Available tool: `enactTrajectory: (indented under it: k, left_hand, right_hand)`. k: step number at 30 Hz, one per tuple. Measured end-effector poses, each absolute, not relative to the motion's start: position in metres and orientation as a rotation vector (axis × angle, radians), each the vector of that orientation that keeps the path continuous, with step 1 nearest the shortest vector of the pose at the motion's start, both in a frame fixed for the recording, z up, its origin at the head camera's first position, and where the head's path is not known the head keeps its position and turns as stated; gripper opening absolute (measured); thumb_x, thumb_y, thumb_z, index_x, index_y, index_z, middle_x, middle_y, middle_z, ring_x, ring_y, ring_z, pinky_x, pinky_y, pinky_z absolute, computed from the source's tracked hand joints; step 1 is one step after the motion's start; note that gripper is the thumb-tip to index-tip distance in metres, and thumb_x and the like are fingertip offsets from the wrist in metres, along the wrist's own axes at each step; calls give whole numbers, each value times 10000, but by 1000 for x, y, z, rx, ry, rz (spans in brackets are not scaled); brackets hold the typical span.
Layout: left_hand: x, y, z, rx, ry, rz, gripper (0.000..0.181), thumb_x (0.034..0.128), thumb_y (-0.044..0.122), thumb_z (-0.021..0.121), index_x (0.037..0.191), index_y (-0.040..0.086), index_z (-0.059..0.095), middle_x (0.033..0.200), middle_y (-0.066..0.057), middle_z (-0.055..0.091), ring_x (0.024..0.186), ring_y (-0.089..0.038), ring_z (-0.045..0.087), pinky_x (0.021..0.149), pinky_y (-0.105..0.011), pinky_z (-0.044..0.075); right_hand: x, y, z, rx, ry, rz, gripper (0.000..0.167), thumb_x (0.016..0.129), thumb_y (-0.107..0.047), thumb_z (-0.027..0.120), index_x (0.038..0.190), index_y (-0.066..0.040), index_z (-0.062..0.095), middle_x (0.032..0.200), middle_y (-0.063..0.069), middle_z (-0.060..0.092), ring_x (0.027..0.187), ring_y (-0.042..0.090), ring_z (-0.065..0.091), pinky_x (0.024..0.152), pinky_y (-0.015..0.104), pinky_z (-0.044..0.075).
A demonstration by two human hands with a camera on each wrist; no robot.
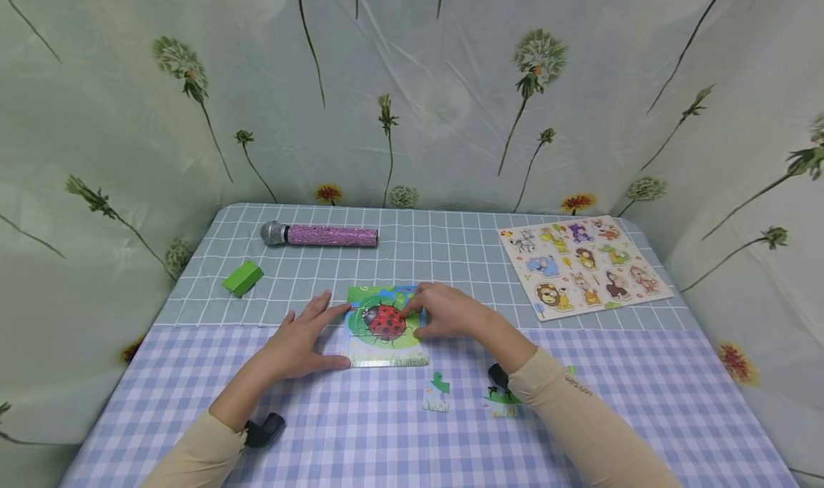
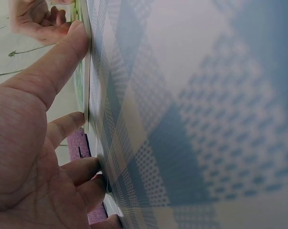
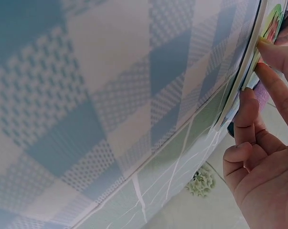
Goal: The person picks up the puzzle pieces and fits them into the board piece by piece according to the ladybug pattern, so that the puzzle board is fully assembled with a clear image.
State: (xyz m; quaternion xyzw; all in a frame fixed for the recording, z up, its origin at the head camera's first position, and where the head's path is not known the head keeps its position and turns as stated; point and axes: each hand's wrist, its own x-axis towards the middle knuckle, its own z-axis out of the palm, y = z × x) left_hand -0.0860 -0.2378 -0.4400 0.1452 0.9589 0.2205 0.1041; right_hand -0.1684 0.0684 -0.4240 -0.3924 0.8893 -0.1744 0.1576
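In the head view a ladybug jigsaw puzzle point(image 1: 385, 345) lies flat in its square tray near the table's middle. My left hand point(image 1: 297, 341) is spread along its left side, thumb near the lower left corner and index finger by the upper left edge. The left wrist view shows that thumb point(image 2: 67, 52) against the tray's edge. My right hand point(image 1: 450, 312) reaches over the puzzle's right side, with thumb and index finger pinching a puzzle piece there, mostly hidden by the fingers. The right wrist view shows both fingertips point(image 3: 264, 71) at the tray's edge, other fingers curled.
One loose puzzle piece point(image 1: 436, 395) lies below the tray; more pieces point(image 1: 503, 404) lie partly under the right forearm. A pink glitter microphone point(image 1: 331, 235) and a green block point(image 1: 243, 279) sit behind at left. A wooden animal puzzle board point(image 1: 582, 266) lies at back right.
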Motion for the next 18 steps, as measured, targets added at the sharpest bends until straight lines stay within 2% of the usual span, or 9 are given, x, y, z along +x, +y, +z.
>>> enactTrajectory:
  k: [8,18]
  left_hand:
    - [-86,-238,-439,436,2824,668,998,819,532,907,1635,167,462,1743,-300,261,1604,-546,269,1206,-859,176]
    - [-86,-237,-438,440,2823,658,1004,809,543,910,1630,171,469,1740,-302,268,1602,-550,269,1196,-867,185]
  right_hand:
    - [-170,67,-424,-1143,2534,-510,377,896,-187,886,1265,-167,813,1134,7,732,1004,142,625,861,311,555]
    - [-171,68,-424,-1130,2527,-508,382,882,-206,905,1253,-166,819,1114,2,723,971,130,626,824,283,545]
